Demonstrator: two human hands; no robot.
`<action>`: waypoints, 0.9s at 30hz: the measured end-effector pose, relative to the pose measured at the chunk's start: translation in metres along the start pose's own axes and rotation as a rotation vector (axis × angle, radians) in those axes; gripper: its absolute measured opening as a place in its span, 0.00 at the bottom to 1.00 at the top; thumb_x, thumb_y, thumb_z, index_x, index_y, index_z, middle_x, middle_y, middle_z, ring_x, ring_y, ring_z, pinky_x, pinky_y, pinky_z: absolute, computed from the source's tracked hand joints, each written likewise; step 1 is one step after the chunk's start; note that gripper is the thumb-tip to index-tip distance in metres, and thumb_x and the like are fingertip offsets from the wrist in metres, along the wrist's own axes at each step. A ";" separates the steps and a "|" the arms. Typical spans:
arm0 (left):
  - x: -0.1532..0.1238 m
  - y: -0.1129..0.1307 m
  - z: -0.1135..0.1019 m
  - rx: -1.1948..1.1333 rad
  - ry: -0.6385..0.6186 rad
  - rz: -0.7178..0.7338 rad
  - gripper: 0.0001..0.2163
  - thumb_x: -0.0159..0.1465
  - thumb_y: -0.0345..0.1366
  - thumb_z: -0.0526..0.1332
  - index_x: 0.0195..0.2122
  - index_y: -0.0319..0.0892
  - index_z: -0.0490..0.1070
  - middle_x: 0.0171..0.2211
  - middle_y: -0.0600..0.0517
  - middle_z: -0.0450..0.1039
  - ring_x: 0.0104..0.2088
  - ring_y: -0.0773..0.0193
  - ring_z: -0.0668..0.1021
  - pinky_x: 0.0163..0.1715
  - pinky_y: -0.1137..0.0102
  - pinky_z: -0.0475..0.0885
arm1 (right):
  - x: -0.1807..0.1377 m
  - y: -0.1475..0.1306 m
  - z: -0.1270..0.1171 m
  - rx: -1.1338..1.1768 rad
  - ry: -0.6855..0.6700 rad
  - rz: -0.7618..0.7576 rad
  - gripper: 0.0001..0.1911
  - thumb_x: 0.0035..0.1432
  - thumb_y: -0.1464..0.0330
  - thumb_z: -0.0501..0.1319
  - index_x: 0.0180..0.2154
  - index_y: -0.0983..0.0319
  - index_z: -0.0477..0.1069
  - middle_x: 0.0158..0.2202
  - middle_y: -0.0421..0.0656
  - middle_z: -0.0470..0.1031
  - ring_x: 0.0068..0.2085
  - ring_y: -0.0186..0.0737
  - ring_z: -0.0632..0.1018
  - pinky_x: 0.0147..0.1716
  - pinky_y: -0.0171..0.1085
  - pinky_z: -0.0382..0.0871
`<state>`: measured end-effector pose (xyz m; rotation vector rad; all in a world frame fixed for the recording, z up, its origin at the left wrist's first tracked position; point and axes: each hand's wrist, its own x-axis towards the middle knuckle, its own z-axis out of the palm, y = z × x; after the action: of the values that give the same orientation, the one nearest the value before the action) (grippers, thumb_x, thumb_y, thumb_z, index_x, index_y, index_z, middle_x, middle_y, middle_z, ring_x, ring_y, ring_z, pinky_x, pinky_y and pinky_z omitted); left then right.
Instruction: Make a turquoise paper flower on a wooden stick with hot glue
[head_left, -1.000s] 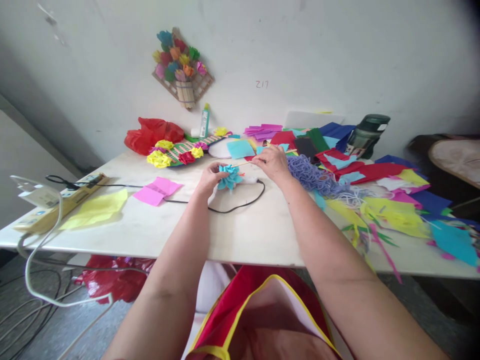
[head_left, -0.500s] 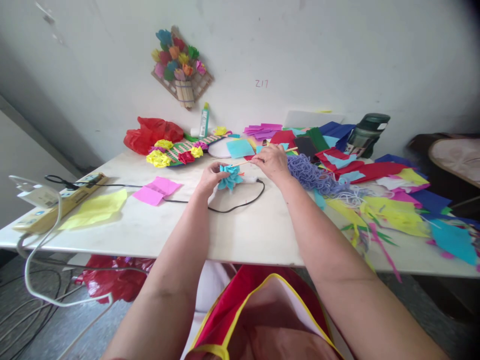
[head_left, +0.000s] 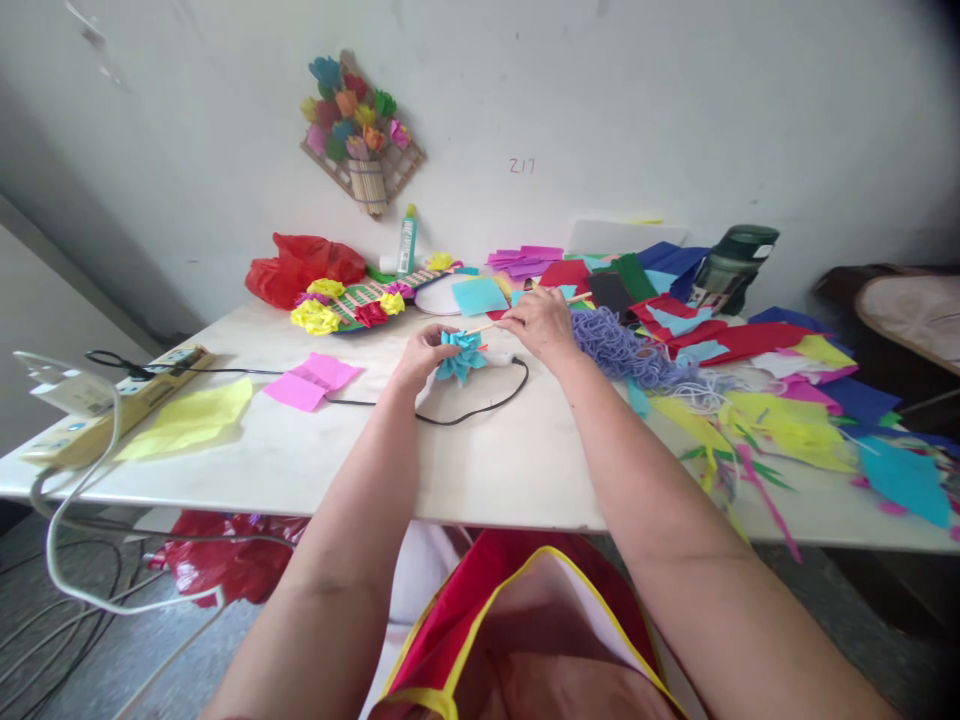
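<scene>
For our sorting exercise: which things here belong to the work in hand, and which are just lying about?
In hand: left hand holding blue paper flower; right hand pinching wooden stick.
Lying about: pink paper, yellow paper, glue bottle, purple yarn, power strip.

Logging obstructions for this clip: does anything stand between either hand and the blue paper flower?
Nothing visible does. The left hand grips the blue paper flower directly, and the right hand pinches the thin stick running from it. The black cable lies nearer the person.
</scene>
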<state>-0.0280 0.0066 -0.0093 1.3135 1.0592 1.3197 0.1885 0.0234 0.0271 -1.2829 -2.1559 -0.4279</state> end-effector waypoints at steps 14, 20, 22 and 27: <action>-0.001 0.001 -0.001 0.049 -0.034 -0.001 0.20 0.39 0.35 0.70 0.36 0.41 0.75 0.24 0.55 0.74 0.22 0.67 0.73 0.20 0.74 0.61 | 0.000 0.001 -0.004 0.023 -0.033 -0.026 0.11 0.62 0.61 0.62 0.36 0.58 0.83 0.37 0.49 0.81 0.46 0.50 0.71 0.46 0.45 0.55; -0.001 -0.001 -0.002 0.042 -0.029 0.008 0.19 0.39 0.34 0.70 0.35 0.41 0.76 0.24 0.54 0.74 0.22 0.66 0.74 0.21 0.73 0.63 | 0.000 0.002 -0.006 0.034 -0.010 -0.031 0.12 0.62 0.60 0.62 0.35 0.56 0.83 0.36 0.48 0.80 0.44 0.49 0.70 0.45 0.46 0.55; 0.000 -0.001 -0.002 0.040 -0.024 0.005 0.19 0.39 0.34 0.70 0.35 0.41 0.76 0.24 0.54 0.74 0.23 0.65 0.74 0.22 0.73 0.63 | 0.000 0.002 -0.006 0.034 -0.003 -0.023 0.12 0.62 0.60 0.62 0.35 0.56 0.83 0.36 0.48 0.80 0.44 0.48 0.70 0.44 0.46 0.55; 0.000 -0.001 -0.002 0.035 -0.003 -0.006 0.19 0.39 0.35 0.70 0.35 0.42 0.76 0.25 0.54 0.75 0.24 0.65 0.74 0.22 0.73 0.63 | -0.001 0.005 -0.007 0.027 0.009 -0.031 0.13 0.63 0.59 0.61 0.34 0.57 0.83 0.36 0.48 0.80 0.42 0.48 0.69 0.43 0.45 0.54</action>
<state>-0.0302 0.0067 -0.0108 1.3370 1.0878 1.2999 0.1953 0.0215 0.0322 -1.2316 -2.1694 -0.4150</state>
